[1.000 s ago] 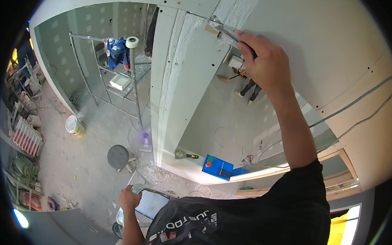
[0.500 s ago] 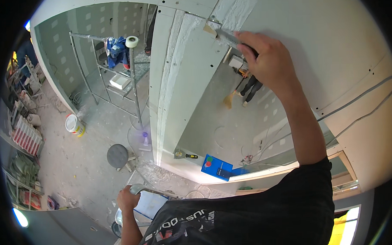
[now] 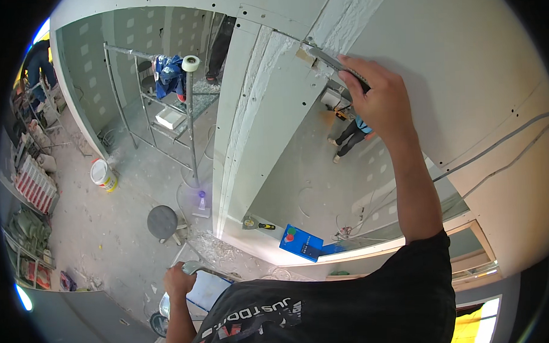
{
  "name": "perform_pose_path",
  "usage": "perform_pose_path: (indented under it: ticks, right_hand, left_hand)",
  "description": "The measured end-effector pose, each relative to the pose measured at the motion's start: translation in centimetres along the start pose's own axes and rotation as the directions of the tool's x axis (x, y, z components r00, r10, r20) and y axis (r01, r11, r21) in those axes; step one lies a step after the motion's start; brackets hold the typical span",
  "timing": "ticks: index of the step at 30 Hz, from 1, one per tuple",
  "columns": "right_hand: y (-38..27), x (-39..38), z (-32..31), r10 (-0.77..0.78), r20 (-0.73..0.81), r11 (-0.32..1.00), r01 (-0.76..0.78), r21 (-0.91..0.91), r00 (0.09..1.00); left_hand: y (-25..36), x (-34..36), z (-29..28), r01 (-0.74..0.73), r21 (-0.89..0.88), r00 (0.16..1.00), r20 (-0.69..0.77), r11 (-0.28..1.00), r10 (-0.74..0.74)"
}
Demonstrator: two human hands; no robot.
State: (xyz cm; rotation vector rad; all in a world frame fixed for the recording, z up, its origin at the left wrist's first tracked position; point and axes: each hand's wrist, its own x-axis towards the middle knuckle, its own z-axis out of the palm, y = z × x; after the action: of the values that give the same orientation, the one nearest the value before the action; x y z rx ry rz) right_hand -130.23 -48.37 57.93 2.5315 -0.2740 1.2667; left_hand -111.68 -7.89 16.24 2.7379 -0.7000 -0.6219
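My right hand (image 3: 377, 95) is raised to the wall, its fingers closed round a slim grey knife (image 3: 328, 59). The knife's tip meets the board joint, just above a small tan patch (image 3: 306, 56) where the white surface is broken. Rough white joint compound (image 3: 347, 15) runs in strips along the seams above and to the left of this spot. Low at the left, my left hand (image 3: 178, 280) is wrapped round a curved silver rail (image 3: 192, 267). A pale blue-white panel (image 3: 207, 290) lies below that rail, partly hidden by my shirt.
On the ledge are a blue box (image 3: 301, 243) and a putty knife (image 3: 259, 224). A metal scaffold (image 3: 191, 123), a round stool (image 3: 162, 222) and a white bucket (image 3: 103, 174) stand below. Through the opening, another person (image 3: 351, 137) is visible. Grey cables (image 3: 503, 142) cross the right wall.
The view has shifted slightly, with the wall joint lower and further right. My right hand still holds the knife at the joint. Beyond the opening, the person has changed position. My left grip is unchanged.
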Motion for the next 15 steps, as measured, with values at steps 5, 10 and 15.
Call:
perform_pose_path:
  ticks: [5, 10, 15]
  right_hand:
    - [-0.1, 0.3, 0.1, -0.003, 0.031, 1.0, 0.003, -0.016, 1.0]
    - [0.0, 0.2, 0.7, -0.017, -0.001, 0.998, 0.016, -0.062, 1.0]
    - [-0.2, -0.4, 1.7, 0.017, -0.034, 0.994, -0.021, -0.103, 0.999]
  left_hand:
    - [-0.8, 0.4, 0.7, -0.001, -0.03, 1.0, 0.002, 1.0, 0.002]
    - [-0.5, 0.5, 0.7, -0.006, -0.023, 1.0, 0.027, 1.0, 0.006]
    - [-0.8, 0.7, 1.3, -0.004, -0.002, 1.0, -0.002, 1.0, 0.004]
